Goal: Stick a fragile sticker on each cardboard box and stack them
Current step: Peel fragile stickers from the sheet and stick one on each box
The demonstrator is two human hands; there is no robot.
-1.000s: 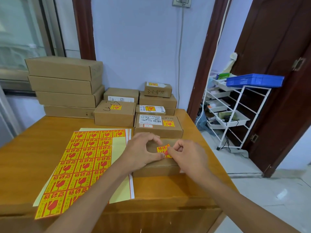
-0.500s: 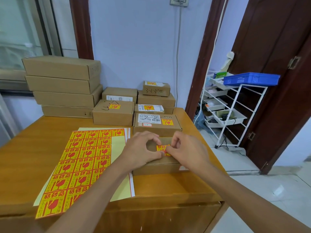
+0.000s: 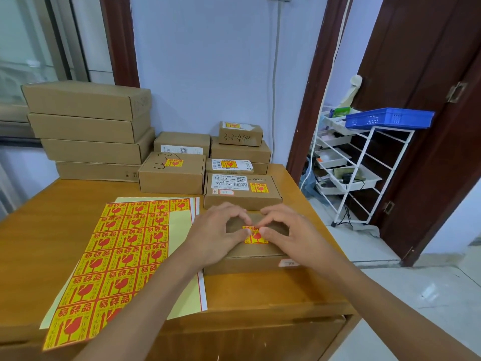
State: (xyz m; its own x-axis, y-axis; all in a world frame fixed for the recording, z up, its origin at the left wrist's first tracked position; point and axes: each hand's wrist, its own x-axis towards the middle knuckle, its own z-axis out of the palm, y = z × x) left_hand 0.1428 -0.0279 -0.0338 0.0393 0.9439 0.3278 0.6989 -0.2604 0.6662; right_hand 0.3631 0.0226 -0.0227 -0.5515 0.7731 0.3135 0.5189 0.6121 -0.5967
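On the table (image 3: 52, 230), both hands' fingers (image 3: 244, 231) press the sticker (image 3: 256, 237) onto the box (image 3: 250, 256).

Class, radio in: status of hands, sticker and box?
Both hands pressing sticker onto box. Sticker lies flat. Nothing in the way.

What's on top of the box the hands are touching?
A yellow and red fragile sticker lies on the near box, with the left hand and right hand pressing it. The hands cover the rest of the top.

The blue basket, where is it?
In the head view the blue basket sits far right, on top of the white wire rack, beside the dark wooden door.
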